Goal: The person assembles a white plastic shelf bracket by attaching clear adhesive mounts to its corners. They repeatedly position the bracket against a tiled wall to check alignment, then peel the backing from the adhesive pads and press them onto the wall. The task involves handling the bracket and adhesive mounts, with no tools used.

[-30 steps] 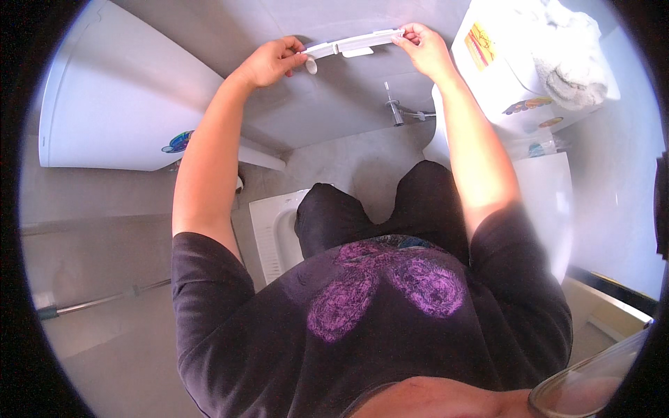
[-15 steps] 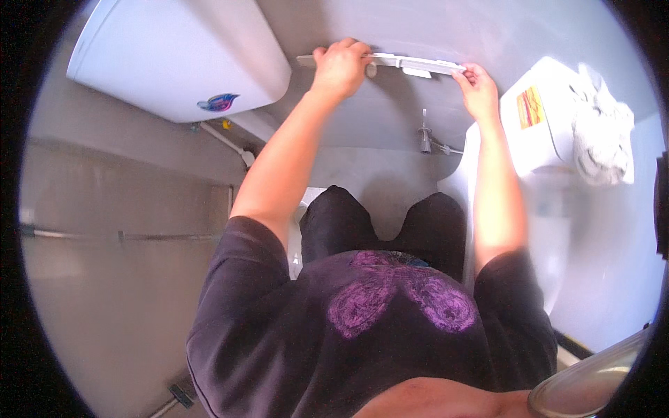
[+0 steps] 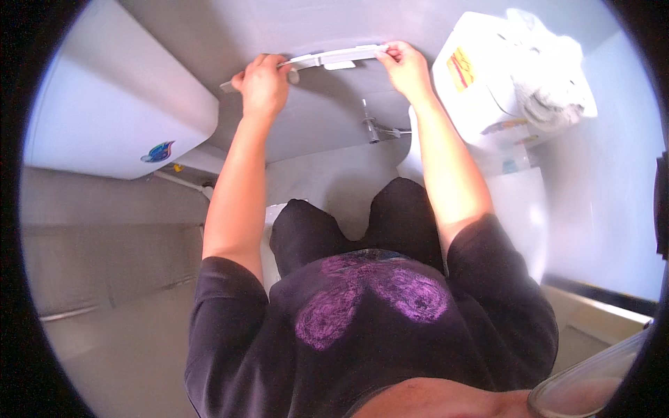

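While both arms reach up, left hand [image 3: 263, 87] and right hand [image 3: 404, 66] apparently grip a white bracket [image 3: 334, 57].

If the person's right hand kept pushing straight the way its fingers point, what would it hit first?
Probably the grey wall: the right hand already holds the flat white plastic bracket that looks pressed against it, though depth is unclear.

Yellow-red rectangular label [image 3: 460, 68] on white machine [image 3: 481, 83], upper right. Small blue-green logo sticker [image 3: 157, 151] on white tank [image 3: 111, 104], left. Further labels lower on machine, blurred.
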Action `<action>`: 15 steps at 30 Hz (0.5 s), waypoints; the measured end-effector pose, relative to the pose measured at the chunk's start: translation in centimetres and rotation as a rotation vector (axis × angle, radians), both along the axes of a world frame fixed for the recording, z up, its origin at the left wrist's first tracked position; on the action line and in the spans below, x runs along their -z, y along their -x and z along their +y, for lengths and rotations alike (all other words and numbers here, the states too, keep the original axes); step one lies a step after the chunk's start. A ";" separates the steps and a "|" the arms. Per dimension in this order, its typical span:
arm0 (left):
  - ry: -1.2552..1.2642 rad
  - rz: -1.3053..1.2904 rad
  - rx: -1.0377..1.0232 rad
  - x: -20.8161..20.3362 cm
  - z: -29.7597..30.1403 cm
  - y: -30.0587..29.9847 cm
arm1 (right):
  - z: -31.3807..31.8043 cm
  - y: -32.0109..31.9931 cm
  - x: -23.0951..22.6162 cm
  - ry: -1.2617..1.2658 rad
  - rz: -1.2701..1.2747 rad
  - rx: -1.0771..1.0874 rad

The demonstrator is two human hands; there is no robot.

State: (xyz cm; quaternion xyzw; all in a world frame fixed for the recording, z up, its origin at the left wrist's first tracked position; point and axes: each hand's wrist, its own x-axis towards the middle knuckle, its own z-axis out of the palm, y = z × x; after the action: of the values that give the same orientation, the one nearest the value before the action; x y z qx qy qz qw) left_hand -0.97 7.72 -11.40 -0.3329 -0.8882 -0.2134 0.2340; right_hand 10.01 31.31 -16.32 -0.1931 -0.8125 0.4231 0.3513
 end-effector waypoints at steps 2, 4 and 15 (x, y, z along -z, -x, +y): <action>0.000 -0.020 -0.011 -0.2 0.1 -0.1 | 0.0 0.0 0.2 -0.023 0.018 0.008; -0.009 -0.015 -0.010 -0.1 -0.1 -0.1 | -0.6 -0.2 -0.6 -0.032 0.001 0.025; -0.003 -0.022 -0.024 0.0 0.2 -0.1 | -0.6 -0.4 -0.8 -0.050 0.022 0.036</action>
State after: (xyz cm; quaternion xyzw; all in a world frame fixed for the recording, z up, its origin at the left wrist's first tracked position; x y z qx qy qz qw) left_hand -0.87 7.88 -11.37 -0.3196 -0.8943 -0.2156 0.2270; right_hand 10.44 30.73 -15.53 -0.1940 -0.8153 0.3985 0.3726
